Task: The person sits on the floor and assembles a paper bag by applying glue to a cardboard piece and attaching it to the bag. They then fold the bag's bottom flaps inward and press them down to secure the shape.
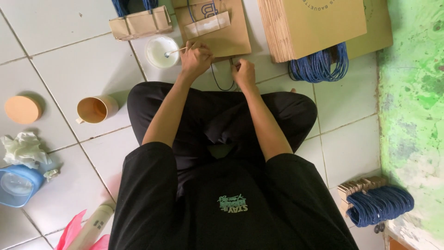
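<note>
I sit cross-legged on a white tiled floor in black clothes. My left hand [194, 58] holds a thin stick [175, 51] whose tip rests in a round white bowl of white paste [159, 51]. My right hand [243, 72] is closed on a blue cord [219, 82] that loops on the floor at the near edge of a flat brown paper bag [222, 32]. A pale paper strip [207, 25] lies across that bag, with blue handles showing at its top.
A thick stack of brown paper bags [314, 23] lies far right over a bundle of blue cords [319, 67]. Another blue cord bundle [379, 203] lies near right. A folded bag [138, 23], a tan mug [96, 109], a round lid [22, 109], crumpled tissue [21, 148] and a blue container [18, 185] are left.
</note>
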